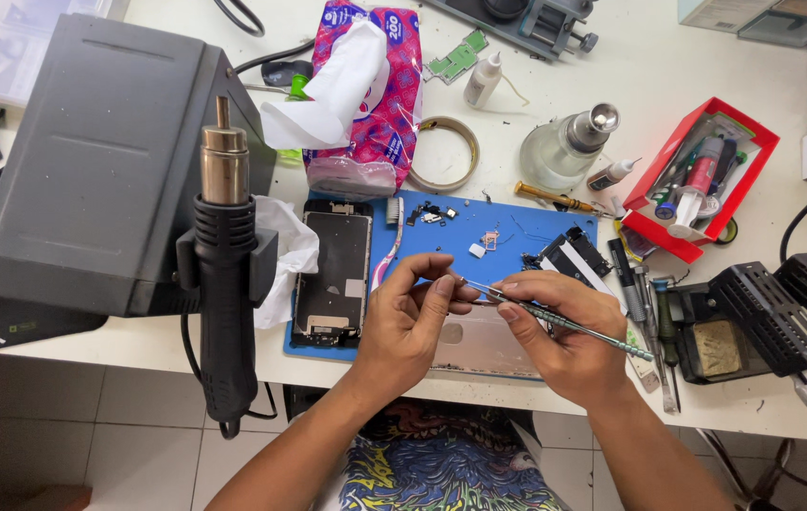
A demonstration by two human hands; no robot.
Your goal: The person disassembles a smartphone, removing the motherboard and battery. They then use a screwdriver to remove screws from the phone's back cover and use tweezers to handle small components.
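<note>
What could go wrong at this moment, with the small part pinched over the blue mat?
The left hand pinches something tiny while the right hand works it with tweezers; a slip could fling it among the loose parts on the blue mat. The tweezer tip sits close to the left fingertips and might jab them. The open phone lies near the left wrist and could be nudged.

Tiny part pinched between the hands, too small to identify; grey box [100,161] cut off at left edge.
</note>
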